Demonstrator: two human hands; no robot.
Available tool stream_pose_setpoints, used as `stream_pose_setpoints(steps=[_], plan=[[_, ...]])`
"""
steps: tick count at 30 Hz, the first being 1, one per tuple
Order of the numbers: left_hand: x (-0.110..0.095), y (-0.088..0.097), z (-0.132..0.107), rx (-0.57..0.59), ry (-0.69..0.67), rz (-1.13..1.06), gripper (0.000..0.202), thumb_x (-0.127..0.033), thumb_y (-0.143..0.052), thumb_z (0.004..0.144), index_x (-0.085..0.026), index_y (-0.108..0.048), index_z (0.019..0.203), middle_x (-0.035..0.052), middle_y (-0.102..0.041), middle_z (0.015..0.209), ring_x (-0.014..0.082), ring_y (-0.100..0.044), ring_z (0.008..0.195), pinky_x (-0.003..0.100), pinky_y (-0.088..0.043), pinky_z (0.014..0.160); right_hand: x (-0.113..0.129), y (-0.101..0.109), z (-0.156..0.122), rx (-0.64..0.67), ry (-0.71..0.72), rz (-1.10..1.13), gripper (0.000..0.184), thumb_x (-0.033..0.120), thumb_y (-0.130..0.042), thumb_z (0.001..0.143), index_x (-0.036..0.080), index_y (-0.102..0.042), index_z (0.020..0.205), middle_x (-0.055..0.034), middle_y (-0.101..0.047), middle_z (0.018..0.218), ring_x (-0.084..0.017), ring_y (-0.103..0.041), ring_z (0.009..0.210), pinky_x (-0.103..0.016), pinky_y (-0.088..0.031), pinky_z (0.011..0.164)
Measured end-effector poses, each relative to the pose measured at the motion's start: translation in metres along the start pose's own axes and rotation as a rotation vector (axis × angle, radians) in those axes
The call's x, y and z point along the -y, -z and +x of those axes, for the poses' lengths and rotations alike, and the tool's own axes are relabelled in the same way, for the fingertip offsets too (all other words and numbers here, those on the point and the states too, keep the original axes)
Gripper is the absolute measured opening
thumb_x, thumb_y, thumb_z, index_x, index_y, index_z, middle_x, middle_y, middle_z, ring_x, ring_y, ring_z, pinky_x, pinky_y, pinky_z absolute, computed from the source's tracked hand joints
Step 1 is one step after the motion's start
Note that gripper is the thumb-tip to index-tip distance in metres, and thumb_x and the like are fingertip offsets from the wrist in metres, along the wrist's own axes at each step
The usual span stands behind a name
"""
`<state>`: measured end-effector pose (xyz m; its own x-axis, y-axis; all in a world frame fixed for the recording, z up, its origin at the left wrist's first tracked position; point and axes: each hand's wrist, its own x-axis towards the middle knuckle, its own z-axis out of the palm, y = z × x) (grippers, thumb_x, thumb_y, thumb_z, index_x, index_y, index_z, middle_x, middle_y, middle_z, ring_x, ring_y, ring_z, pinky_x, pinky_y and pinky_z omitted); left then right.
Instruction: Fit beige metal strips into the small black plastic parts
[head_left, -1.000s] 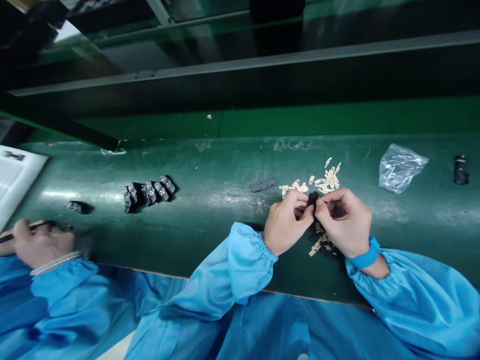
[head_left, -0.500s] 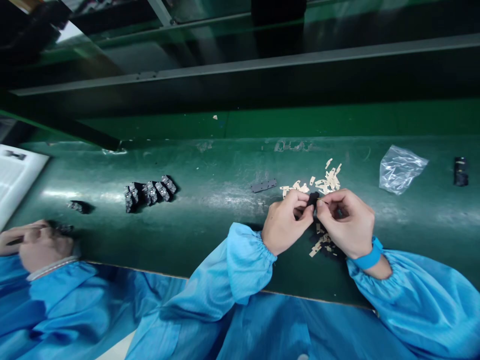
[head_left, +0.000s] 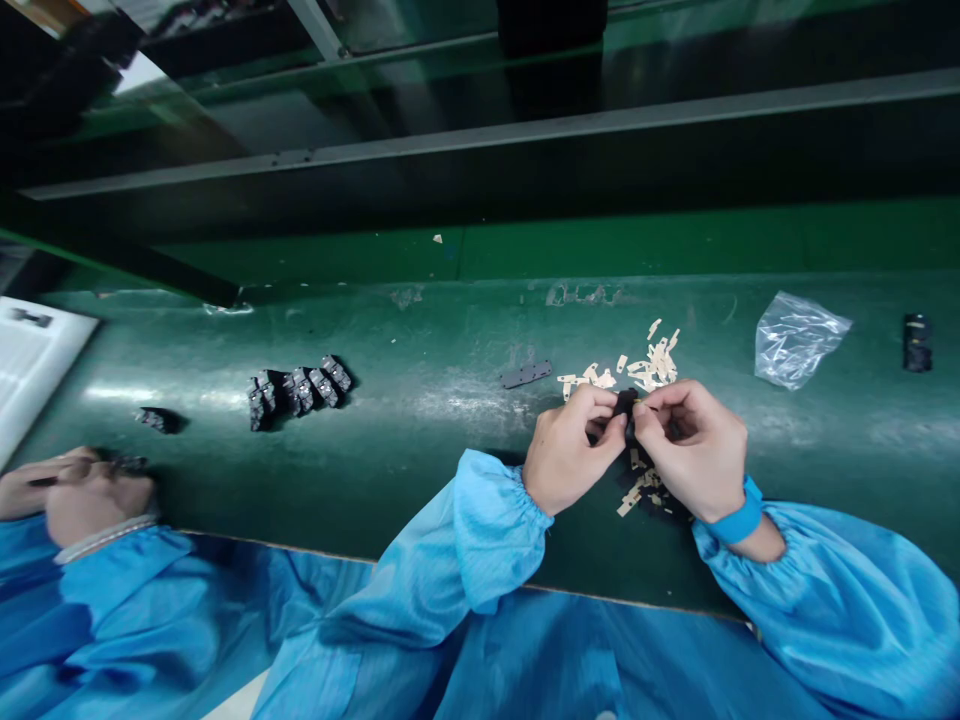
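Note:
My left hand (head_left: 570, 448) and my right hand (head_left: 694, 445) meet over the green belt (head_left: 420, 430), fingers pinched together on a small black part (head_left: 624, 403) held between them. My right fingertips press a thin pale metal tab against that part. A scatter of pale metal tabs (head_left: 646, 365) lies just beyond my hands, and more tabs (head_left: 636, 488) with dark pieces lie under my right wrist. Both arms wear blue sleeves, and a blue band circles my right wrist.
A flat dark plate (head_left: 526, 374) lies left of the tabs. A cluster of black parts (head_left: 296, 388) and one single part (head_left: 154, 419) sit further left. A clear plastic bag (head_left: 796, 338) and a black part (head_left: 916, 342) lie at right. A co-worker's hands (head_left: 75, 492) work at lower left beside a white sheet (head_left: 30, 370).
My hands stay together on the black part with only slight finger shifts. The co-worker's hands at lower left have moved and turned.

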<state>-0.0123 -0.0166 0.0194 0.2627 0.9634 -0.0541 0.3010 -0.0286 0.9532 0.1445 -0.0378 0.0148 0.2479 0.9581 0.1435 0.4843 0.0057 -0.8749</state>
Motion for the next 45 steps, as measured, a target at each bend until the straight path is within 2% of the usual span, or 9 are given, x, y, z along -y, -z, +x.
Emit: stream_pose_setpoints(steps=[4,14,17,19,22,26,29,40,45], plan=[[0.003,0.002,0.001,-0.028,-0.09,0.097,0.012,-0.022,-0.064,0.091,-0.021,-0.065,0.103,0.0013,-0.078,0.092,0.0149,-0.077,0.081,0.022,-0.06,0.067,0.004,0.003,0.002,0.021,0.013,-0.014,0.006,0.02,-0.07,0.084,0.021,-0.065,0.08,0.0028,-0.061,0.064,-0.011,-0.053,0.052,-0.026,-0.044,0.051],[0.011,0.01,0.008,-0.118,-0.437,0.37,0.016,-0.02,-0.061,0.097,-0.023,-0.071,0.109,0.0018,-0.079,0.092,0.0149,-0.075,0.085,0.026,-0.061,0.08,0.004,0.006,0.006,0.081,-0.086,0.028,0.006,0.023,-0.07,0.084,0.02,-0.066,0.082,0.0026,-0.061,0.062,-0.011,-0.054,0.051,-0.024,-0.044,0.048],[0.013,0.009,0.007,-0.105,-0.494,0.441,0.019,-0.019,-0.059,0.098,-0.023,-0.07,0.113,0.0024,-0.079,0.095,0.0159,-0.074,0.089,0.028,-0.06,0.084,0.003,0.004,0.004,0.043,-0.035,-0.041,0.007,0.026,-0.07,0.086,0.02,-0.066,0.088,0.0022,-0.062,0.067,-0.011,-0.056,0.053,-0.025,-0.047,0.051],[0.014,0.008,0.006,-0.089,-0.454,0.445,0.019,-0.019,-0.059,0.098,-0.022,-0.071,0.113,0.0029,-0.079,0.095,0.0162,-0.074,0.087,0.029,-0.06,0.083,0.003,0.003,0.003,-0.019,0.033,-0.102,0.025,0.028,-0.073,0.085,0.021,-0.064,0.107,0.0013,-0.065,0.079,-0.011,-0.057,0.054,-0.026,-0.048,0.051],[0.014,0.007,0.008,-0.03,-0.224,0.24,0.016,-0.02,-0.063,0.094,-0.021,-0.071,0.108,0.003,-0.079,0.093,0.0149,-0.074,0.08,0.027,-0.061,0.076,0.002,0.007,0.002,-0.068,0.082,-0.05,0.055,0.03,-0.077,0.083,0.022,-0.052,0.131,-0.0005,-0.065,0.094,-0.01,-0.057,0.055,-0.025,-0.047,0.047],[0.008,0.007,0.013,0.095,0.132,-0.238,0.016,-0.025,-0.065,0.092,-0.016,-0.068,0.105,0.0061,-0.079,0.095,0.0158,-0.075,0.082,0.024,-0.06,0.067,0.001,0.014,0.007,0.016,0.035,0.102,0.022,0.03,-0.071,0.091,0.022,-0.062,0.11,-0.0011,-0.065,0.084,-0.013,-0.059,0.059,-0.026,-0.047,0.05],[0.003,0.009,0.016,0.122,0.259,-0.378,0.019,-0.026,-0.07,0.088,-0.014,-0.066,0.102,0.0057,-0.077,0.088,0.0143,-0.073,0.074,0.022,-0.059,0.06,0.0,0.016,0.011,0.123,-0.015,0.101,0.012,0.033,-0.068,0.093,0.022,-0.065,0.091,-0.002,-0.067,0.076,-0.014,-0.06,0.06,-0.027,-0.047,0.052],[0.003,0.008,0.012,0.1,0.162,-0.271,0.013,-0.023,-0.069,0.087,-0.015,-0.067,0.098,0.0046,-0.076,0.089,0.0151,-0.073,0.081,0.023,-0.058,0.066,0.006,0.011,0.014,0.145,-0.06,0.146,0.014,0.031,-0.07,0.088,0.021,-0.063,0.082,0.0029,-0.06,0.062,-0.011,-0.053,0.049,-0.023,-0.042,0.046],[0.002,0.009,0.011,0.13,0.142,-0.284,0.014,-0.024,-0.068,0.088,-0.015,-0.067,0.099,0.0056,-0.077,0.092,0.0164,-0.074,0.085,0.024,-0.059,0.067,0.006,0.013,0.016,0.173,-0.107,0.229,0.021,0.038,-0.072,0.089,0.02,-0.063,0.083,0.0002,-0.066,0.065,-0.011,-0.056,0.051,-0.023,-0.044,0.046]])
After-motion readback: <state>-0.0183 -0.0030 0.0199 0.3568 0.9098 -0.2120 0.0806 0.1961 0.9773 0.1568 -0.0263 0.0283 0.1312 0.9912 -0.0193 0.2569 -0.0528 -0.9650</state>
